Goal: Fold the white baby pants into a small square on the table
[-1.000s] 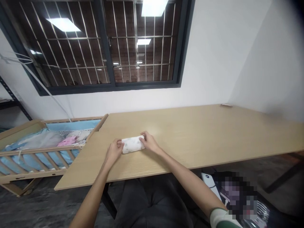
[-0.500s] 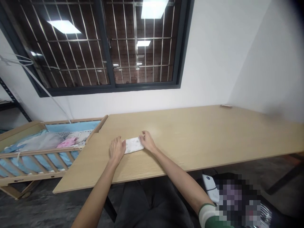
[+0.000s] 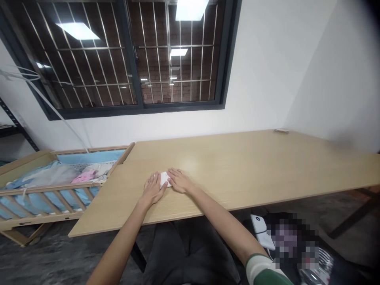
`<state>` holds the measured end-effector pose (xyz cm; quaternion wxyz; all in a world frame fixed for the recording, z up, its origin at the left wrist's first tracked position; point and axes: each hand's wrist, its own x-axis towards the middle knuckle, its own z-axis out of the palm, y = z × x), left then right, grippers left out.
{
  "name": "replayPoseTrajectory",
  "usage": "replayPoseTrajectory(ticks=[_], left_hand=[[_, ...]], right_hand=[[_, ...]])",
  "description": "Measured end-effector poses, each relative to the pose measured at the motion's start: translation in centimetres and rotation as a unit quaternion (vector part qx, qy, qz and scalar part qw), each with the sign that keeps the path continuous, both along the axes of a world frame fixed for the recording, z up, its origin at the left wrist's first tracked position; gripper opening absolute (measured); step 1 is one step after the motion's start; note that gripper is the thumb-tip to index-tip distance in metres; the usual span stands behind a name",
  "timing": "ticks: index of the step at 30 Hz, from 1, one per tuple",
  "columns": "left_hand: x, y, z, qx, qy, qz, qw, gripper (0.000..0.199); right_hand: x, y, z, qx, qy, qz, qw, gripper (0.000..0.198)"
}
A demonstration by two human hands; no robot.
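A small folded white cloth [image 3: 164, 179] lies on the wooden table [image 3: 231, 166], with only its middle showing between my hands. My left hand [image 3: 153, 189] rests flat over the cloth's left part, fingers stretched forward and thumb reaching toward the right. Over the right part lies my right hand [image 3: 179, 181], palm down, its fingers pointing left and away from me. Both hands are open and press on the cloth without gripping it; the ends of the cloth are hidden under them.
Left of the table stands a wooden crib [image 3: 59, 213] with blue lining and pink and white cloths inside. A small flat object [image 3: 281, 131] lies at the table's far right corner. Below the front edge at right is a white device [image 3: 263, 231].
My hands have come closer together and flattened onto the cloth. Before, they held its two ends with the printed middle showing; now less of it is visible.
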<state>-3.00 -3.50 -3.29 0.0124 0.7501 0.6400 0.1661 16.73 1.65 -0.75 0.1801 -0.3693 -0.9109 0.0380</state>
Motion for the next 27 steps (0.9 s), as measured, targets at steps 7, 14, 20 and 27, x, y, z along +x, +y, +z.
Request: replayPoseTrajectory(ticks=[7, 14, 20, 27], left_hand=[[-0.4, -0.1, 0.3, 0.009, 0.001, 0.015, 1.0, 0.087], [-0.9, -0.7, 2.1, 0.075, -0.01, -0.038, 0.996, 0.063], [-0.6, -1.0, 1.7, 0.047, -0.049, -0.027, 0.997, 0.072], [-0.5, -0.5, 2.6, 0.075, -0.1, -0.011, 0.992, 0.035]], right_hand=[[2.1, -0.1, 0.4, -0.03, 0.033, -0.046, 0.998, 0.066], [2.3, -1.0, 1.1, -0.012, 0.095, 0.022, 0.995, 0.059], [2.5, -0.5, 0.4, -0.063, 0.085, 0.038, 0.994, 0.07], [1.9, 0.7, 0.1, -0.056, 0.175, 0.016, 0.983, 0.053]])
